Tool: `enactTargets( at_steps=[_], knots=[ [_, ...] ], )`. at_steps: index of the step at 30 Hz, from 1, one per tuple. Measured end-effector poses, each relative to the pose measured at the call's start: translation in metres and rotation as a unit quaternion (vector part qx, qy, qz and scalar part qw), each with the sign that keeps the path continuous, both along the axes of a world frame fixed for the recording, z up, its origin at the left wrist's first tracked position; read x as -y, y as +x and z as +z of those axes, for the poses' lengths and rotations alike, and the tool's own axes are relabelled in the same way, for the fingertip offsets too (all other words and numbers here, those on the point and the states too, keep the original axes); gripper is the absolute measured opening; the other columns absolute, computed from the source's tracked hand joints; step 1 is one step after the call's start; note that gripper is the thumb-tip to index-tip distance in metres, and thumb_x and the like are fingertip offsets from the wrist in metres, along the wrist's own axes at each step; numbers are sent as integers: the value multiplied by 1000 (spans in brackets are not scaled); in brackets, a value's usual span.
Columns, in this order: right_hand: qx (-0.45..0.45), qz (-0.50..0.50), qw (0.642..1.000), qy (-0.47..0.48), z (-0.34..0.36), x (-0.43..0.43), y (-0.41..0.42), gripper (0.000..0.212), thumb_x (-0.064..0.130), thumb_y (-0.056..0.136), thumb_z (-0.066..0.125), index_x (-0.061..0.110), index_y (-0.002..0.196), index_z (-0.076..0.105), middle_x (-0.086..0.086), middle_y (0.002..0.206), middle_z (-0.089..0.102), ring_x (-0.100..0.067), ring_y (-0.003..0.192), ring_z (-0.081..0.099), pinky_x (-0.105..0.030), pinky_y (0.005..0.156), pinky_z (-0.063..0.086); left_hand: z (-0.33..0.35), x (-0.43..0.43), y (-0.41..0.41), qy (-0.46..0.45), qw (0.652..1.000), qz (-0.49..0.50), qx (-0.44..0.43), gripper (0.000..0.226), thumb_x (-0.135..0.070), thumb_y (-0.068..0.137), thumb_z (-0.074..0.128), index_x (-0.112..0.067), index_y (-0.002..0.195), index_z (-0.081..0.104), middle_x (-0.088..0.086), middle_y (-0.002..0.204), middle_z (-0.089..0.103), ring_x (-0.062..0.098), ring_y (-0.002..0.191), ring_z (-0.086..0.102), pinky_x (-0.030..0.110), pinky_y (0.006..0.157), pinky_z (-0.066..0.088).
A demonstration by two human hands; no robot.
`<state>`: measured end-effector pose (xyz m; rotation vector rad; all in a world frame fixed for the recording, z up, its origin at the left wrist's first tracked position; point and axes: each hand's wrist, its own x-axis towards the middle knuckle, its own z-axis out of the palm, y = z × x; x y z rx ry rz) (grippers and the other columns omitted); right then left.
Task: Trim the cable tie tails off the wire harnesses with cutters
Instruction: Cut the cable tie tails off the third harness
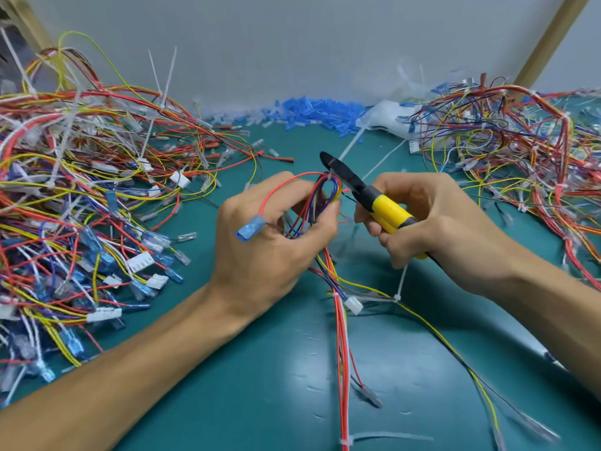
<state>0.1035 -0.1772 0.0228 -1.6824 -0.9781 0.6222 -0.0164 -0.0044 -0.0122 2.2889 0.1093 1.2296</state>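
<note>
Green mat (260,385) under everything, grey panel behind. Big tangle of wire harnesses on my left (81,190), red, yellow, blue and white, many with long white tie tails sticking up. A second tangle on my right (520,151), well apart from the first. Heap of loose blue sleeves (312,113) along the back edge, between the two tangles. My left hand (273,236) is at the middle of the mat, fingers curled round a looped harness (328,196); thumb and fingertips pinch the loop so that its top bend stands up, and the rest of the wires trail down the mat toward me. My right hand (432,219), just beside it, is wrapped tight round the yellow grips of the cutters (367,193). Black jaws point up and left, lying against the top of the loop, right at the white cable tie (330,175); whether the jaws are apart or closed I cannot tell. A thin white tie tail (349,146) runs up and right from behind the jaws. Blue terminal (250,230) on a red wire lies across my left knuckles. Lower down the trailing wires: a small white plug (353,305) and another tie (396,297) with its tail on.
</note>
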Motion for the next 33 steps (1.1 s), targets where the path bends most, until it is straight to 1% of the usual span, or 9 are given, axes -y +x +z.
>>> enactTargets(
  at_steps=[5, 10, 16, 19, 21, 24, 26, 29, 33],
  knots=[
    [19, -59, 997, 41, 0, 5, 11, 39, -3, 50, 58, 4, 88, 64, -10, 74, 55, -16, 63, 47, -20, 51, 38, -1, 0, 0, 59, 998, -17, -10, 23, -22, 100, 73, -17, 80, 64, -11, 77, 36, 12, 64, 36, 28, 58, 35],
    [91, -55, 994, 10, 4, 12, 21, 42, 1, 52, 62, 13, 90, 70, -2, 75, 62, -10, 66, 55, -26, 56, 43, -3, 0, 2, 79, 997, -3, -8, 26, -25, 105, 66, -12, 82, 62, 0, 76, 48, 24, 63, 45, 44, 53, 43],
    [145, 1, 989, -35, 7, 14, 14, 48, 7, 50, 64, 21, 95, 74, -3, 82, 70, -23, 71, 64, -52, 64, 56, -2, 0, -1, 105, 994, -7, -31, 23, -28, 106, 64, -12, 90, 66, 2, 82, 54, 27, 65, 47, 44, 54, 45],
    [207, 4, 978, -37, 9, 16, 15, 46, 10, 54, 64, 25, 96, 73, -6, 82, 69, -26, 71, 63, -46, 64, 56, 0, 1, -3, 136, 989, 1, -49, 17, -29, 104, 64, -16, 95, 70, -1, 90, 64, 25, 67, 54, 43, 55, 46],
    [285, -9, 957, -54, 11, 18, 18, 40, 13, 58, 64, 26, 95, 71, -9, 81, 65, -34, 72, 57, -50, 63, 54, 3, 1, -5, 158, 986, 2, -58, 14, -29, 103, 63, -19, 102, 73, -6, 100, 69, 23, 69, 60, 43, 55, 48],
    [375, -28, 926, -42, 16, 21, 20, 29, 15, 62, 65, 19, 90, 71, -4, 76, 62, -29, 68, 50, -39, 55, 44, 5, 1, -6, 173, 983, 10, -65, 21, -28, 102, 63, -23, 119, 74, -13, 122, 71, 15, 66, 57, 39, 57, 51],
    [404, -38, 914, -23, 17, 21, 19, 24, 14, 65, 65, 15, 88, 71, 0, 72, 59, -24, 64, 48, -36, 52, 40, 3, 0, -4, 146, 987, -1, -66, 27, -26, 101, 63, -24, 126, 72, -20, 128, 68, 7, 70, 60, 34, 61, 53],
    [445, -54, 894, -6, 15, 20, 16, 19, 13, 68, 66, 14, 87, 68, 4, 73, 52, -23, 64, 42, -39, 52, 38, -6, -3, 0, 59, 993, -65, -76, 18, -17, 98, 68, -18, 116, 70, -31, 94, 58, -6, 65, 48, 12, 63, 41],
    [520, -105, 848, 10, 14, 18, 13, 23, 10, 69, 68, 14, 91, 67, 6, 79, 48, -26, 66, 42, -42, 54, 44, -6, -3, 5, -74, 981, -160, -79, 16, -14, 102, 67, -26, 113, 68, -15, 91, 58, -1, 58, 49, 6, 55, 40]
  ],
)
